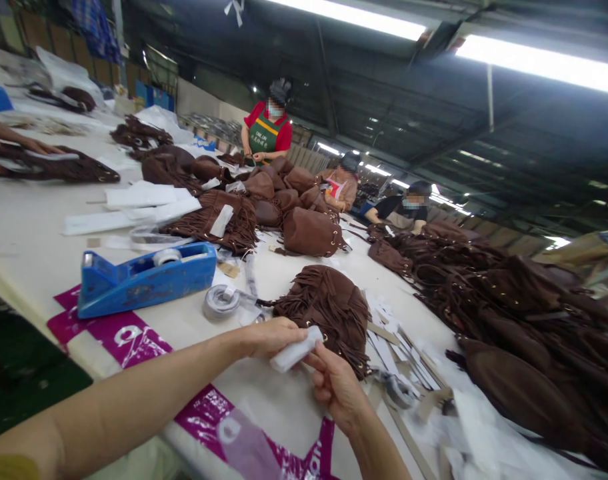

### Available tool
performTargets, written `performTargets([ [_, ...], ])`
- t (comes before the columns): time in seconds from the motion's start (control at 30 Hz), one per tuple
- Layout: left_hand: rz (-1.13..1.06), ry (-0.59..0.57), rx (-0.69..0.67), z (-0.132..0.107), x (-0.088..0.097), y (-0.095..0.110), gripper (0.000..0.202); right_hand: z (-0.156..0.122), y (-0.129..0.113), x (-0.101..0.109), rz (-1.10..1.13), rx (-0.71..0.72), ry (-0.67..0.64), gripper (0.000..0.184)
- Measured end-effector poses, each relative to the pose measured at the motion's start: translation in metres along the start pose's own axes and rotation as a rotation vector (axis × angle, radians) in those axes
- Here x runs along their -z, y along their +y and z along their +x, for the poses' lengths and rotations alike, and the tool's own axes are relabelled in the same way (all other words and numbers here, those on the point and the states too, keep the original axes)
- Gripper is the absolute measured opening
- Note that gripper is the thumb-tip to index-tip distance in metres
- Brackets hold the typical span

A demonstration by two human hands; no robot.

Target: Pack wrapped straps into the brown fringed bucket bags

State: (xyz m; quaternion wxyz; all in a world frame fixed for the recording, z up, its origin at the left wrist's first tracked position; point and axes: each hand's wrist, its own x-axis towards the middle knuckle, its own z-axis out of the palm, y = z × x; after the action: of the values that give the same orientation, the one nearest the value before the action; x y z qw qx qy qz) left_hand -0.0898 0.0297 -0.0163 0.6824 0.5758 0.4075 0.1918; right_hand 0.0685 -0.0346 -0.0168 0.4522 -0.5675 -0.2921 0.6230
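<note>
My left hand (269, 337) and my right hand (337, 383) meet just in front of a brown fringed bag (327, 307) lying on the white table (29, 240). Both hands pinch a small white foam-like wrap (295, 351), held at a slant between them. The wrap seems to sit around a part at the bag's near edge, which is hidden. A roll of clear tape (221, 301) lies just left of the bag.
A blue tape dispenser (147, 279) stands at left. White strips and paper (409, 353) litter the table at right beside a long heap of brown bags (509, 313). More bags (309, 230) sit farther back. Three people (267, 130) work at the far side; another person's hands (14, 143) are at left.
</note>
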Motion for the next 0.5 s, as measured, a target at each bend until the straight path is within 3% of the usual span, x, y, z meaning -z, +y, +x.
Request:
performTargets([
  [0.13, 0.102, 0.000, -0.042, 0.000, 0.002, -0.003, 0.042, -0.014, 0.007, 0.017, -0.370, 0.210, 0.025, 0.044],
  [0.23, 0.175, -0.061, -0.019, -0.002, 0.005, -0.002, 0.034, -0.020, 0.008, 0.036, -0.606, 0.440, 0.137, 0.033],
  [0.33, 0.283, -0.109, 0.002, -0.006, 0.002, -0.001, 0.029, -0.019, 0.006, 0.049, -0.743, 0.574, 0.259, 0.027],
  [0.4, 0.368, -0.080, -0.004, -0.008, -0.001, 0.001, 0.027, -0.016, 0.004, 0.051, -0.805, 0.606, 0.313, 0.024],
  [0.5, 0.597, 0.085, -0.202, -0.010, -0.002, 0.006, 0.027, -0.011, 0.002, 0.053, -0.907, 0.649, 0.346, 0.021],
])
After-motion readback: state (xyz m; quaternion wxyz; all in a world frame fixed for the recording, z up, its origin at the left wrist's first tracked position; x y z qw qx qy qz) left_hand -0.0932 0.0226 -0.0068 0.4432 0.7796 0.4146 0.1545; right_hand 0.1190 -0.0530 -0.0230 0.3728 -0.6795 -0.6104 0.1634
